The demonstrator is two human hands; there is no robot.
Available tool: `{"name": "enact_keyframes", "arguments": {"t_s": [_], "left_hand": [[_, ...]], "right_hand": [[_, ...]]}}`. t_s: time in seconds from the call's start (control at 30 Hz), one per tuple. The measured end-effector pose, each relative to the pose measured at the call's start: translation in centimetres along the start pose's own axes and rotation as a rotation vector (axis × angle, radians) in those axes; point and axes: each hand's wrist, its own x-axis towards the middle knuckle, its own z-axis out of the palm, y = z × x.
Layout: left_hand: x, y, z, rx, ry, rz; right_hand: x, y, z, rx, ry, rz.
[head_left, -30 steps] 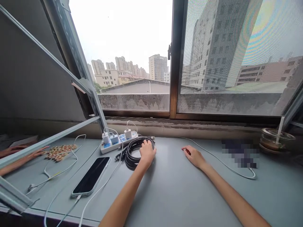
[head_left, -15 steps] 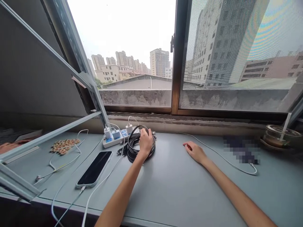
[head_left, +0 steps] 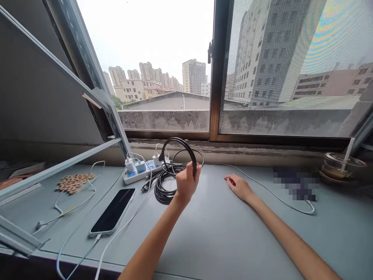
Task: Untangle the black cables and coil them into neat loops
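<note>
Fingers of my left hand [head_left: 187, 182] are wrapped round raised loops of a black cable [head_left: 193, 154], held upright above the desk. Below and to the left of that hand, the rest of the black coil [head_left: 163, 197] lies on the desk top. A dark plug [head_left: 145, 188] sticks out at the coil's left side. My right hand [head_left: 240, 187] rests on the desk, fingers loosely bent and slightly apart, holding nothing. It is nearest to a thin white cable [head_left: 260, 182] behind it.
Behind the coil stands a white power strip [head_left: 135, 178] with chargers plugged in. A phone [head_left: 113, 212] on a white lead lies at left, near small wooden pieces [head_left: 74, 182]. A metal frame [head_left: 112, 112] slants across the left. At far right is a lidded cup [head_left: 340, 167] with a straw.
My left hand has lifted some loops of the black cable off the coil, moving a little right. The right hand stays in place. The view has shifted slightly.
</note>
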Motion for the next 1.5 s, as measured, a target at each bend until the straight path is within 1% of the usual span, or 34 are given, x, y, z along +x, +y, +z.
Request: {"name": "enact_keyframes", "arguments": {"t_s": [0.13,0.27,0.3,0.33,0.37,0.4,0.47,0.5,0.53,0.57,0.67,0.8,0.9,0.97,1.03,1.1,1.13,1.2,1.27,1.33,1.4,1.47,1.5], "left_hand": [[-0.2,1.1,-0.2,-0.029,0.024,0.286],[-0.7,1.9,-0.2,-0.050,-0.004,0.433],[-0.9,2.0,-0.2,-0.055,-0.044,0.462],[-1.1,2.2,-0.1,-0.056,-0.127,0.480],[-1.3,2.4,-0.1,-0.051,-0.256,0.479],[-1.4,2.6,0.0,-0.037,-0.418,0.453],[-1.7,3.0,0.4,0.007,-0.744,0.317],[-1.9,3.1,0.6,0.031,-0.847,0.236],[-2.0,3.3,0.9,0.050,-0.902,0.170],[-2.1,3.4,1.2,0.065,-0.928,0.117],[-2.3,3.7,1.7,0.093,-0.976,0.035],[-2.3,4.4,1.5,0.159,-1.114,-0.086],[-2.3,4.8,1.1,0.252,-1.144,-0.171],[-1.8,4.7,0.8,0.294,-1.127,-0.202],[-0.8,4.2,0.4,0.330,-1.090,-0.227],[0.8,3.2,-0.2,0.376,-0.990,-0.277],[1.8,2.6,-0.5,0.405,-0.914,-0.315],[4.0,1.4,-1.4,0.448,-0.659,-0.450],[6.2,0.2,-2.6,0.429,-0.446,-0.539],[8.5,-0.7,-4.0,0.341,-0.283,-0.621],[10.7,-1.2,-5.5,0.198,-0.131,-0.682],[12.9,-1.2,-7.0,-0.048,-0.046,-0.698],[13.9,-1.1,-7.7,-0.199,-0.041,-0.708]], "right_hand": [[0.0,-0.1,0.0,-0.001,-0.008,0.004],[0.1,-0.1,0.0,0.001,-0.014,-0.001],[0.1,-0.1,0.0,0.001,-0.015,-0.002],[0.1,-0.1,0.0,0.000,-0.016,-0.003],[0.1,-0.1,0.0,0.000,-0.017,-0.004],[0.1,-0.1,0.0,0.000,-0.018,-0.005],[0.2,-0.2,0.0,0.001,-0.019,-0.004],[0.2,-0.2,0.0,0.002,-0.019,-0.003],[0.2,-0.2,0.0,0.002,-0.018,-0.002],[0.2,-0.2,0.0,0.003,-0.018,-0.002],[0.2,-0.3,0.0,0.008,-0.021,-0.008],[0.3,-0.4,0.0,0.011,-0.020,-0.012],[0.4,-0.4,0.1,0.010,-0.014,-0.011],[0.5,-0.5,0.2,0.011,-0.010,-0.014],[0.6,-0.5,0.3,0.014,-0.006,-0.018],[0.7,-0.6,0.3,0.019,-0.001,-0.021],[0.7,-0.6,0.4,0.024,0.001,-0.023],[0.8,-0.7,0.5,0.036,0.007,-0.028],[0.8,-0.7,0.5,0.051,0.012,-0.033],[0.8,-0.7,0.6,0.070,0.019,-0.034],[0.7,-0.7,0.7,0.092,0.029,-0.033],[0.7,-0.7,0.7,0.122,0.042,-0.028],[0.6,-0.7,0.8,0.139,0.050,-0.025]]}}
